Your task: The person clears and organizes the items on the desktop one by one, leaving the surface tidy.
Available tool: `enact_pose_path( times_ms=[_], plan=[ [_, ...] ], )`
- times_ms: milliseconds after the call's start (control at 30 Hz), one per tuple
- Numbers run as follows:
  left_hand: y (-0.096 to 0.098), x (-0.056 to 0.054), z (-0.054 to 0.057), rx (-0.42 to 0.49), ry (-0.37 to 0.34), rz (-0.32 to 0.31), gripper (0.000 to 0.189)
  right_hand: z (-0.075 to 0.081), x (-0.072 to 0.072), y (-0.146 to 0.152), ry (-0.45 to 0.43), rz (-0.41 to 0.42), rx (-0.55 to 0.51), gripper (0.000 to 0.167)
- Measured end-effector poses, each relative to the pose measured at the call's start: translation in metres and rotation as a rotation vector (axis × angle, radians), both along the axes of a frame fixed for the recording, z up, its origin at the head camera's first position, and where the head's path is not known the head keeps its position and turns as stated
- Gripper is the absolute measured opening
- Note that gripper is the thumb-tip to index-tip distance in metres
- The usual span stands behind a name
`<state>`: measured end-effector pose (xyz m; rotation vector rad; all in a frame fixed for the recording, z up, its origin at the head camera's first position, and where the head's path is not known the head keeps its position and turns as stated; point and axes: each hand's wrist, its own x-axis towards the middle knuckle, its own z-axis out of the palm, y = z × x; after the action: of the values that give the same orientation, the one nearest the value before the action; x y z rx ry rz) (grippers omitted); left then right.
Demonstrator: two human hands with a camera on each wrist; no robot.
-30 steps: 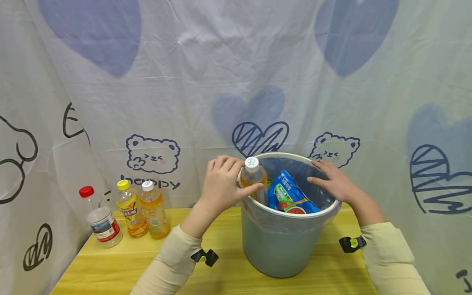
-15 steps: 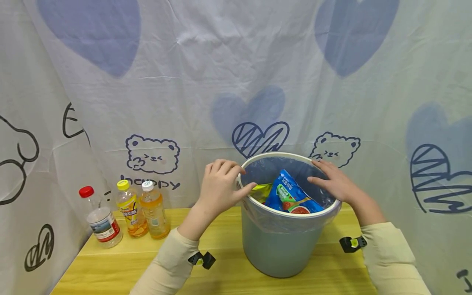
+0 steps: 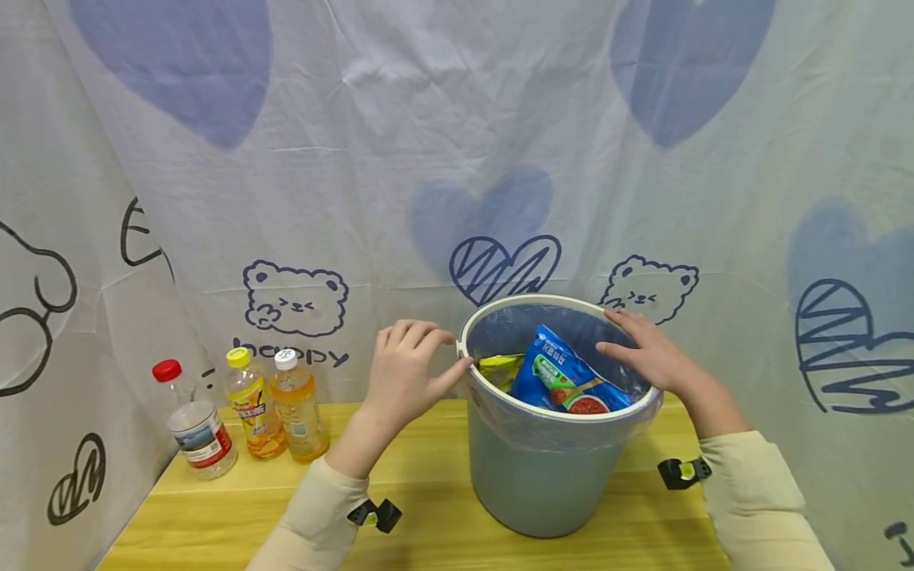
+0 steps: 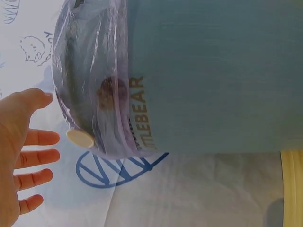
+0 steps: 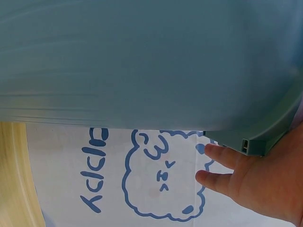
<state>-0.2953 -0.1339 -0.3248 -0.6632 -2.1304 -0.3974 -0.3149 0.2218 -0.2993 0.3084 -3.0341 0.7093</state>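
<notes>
A grey-green trash can [image 3: 543, 476] with a pale rim and clear liner stands on the table. Inside, a blue snack bag [image 3: 557, 373] leans beside a yellow packet [image 3: 498, 369]. The left hand [image 3: 408, 371] is at the can's left side, empty, thumb and forefinger tips close to the rim. In the left wrist view its fingers [image 4: 41, 157] are spread beside the liner. The right hand [image 3: 660, 357] rests over the right rim, its thumb reaching inside. Two of its straight fingers [image 5: 218, 182] show outside the can in the right wrist view.
On the left of the yellow wood-grain table [image 3: 417, 500] stand a red-capped bottle [image 3: 200, 432], a yellow-capped bottle [image 3: 255, 412] and a white-capped bottle [image 3: 300, 416] with orange labelling. A printed white curtain [image 3: 385, 222] hangs close behind the trash can.
The white-capped bottle held at the left rim has dropped out of sight into the trash can. The left hand has let go and drawn back left; the right hand stays in place.
</notes>
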Motion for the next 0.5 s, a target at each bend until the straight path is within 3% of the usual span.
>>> enact_pose_path(
  times_ms=[500],
  plan=[
    [-0.027, 0.003, -0.025, 0.015, 0.002, 0.046, 0.031, 0.002, 0.001, 0.001, -0.009, -0.002, 0.000, 0.080]
  ],
)
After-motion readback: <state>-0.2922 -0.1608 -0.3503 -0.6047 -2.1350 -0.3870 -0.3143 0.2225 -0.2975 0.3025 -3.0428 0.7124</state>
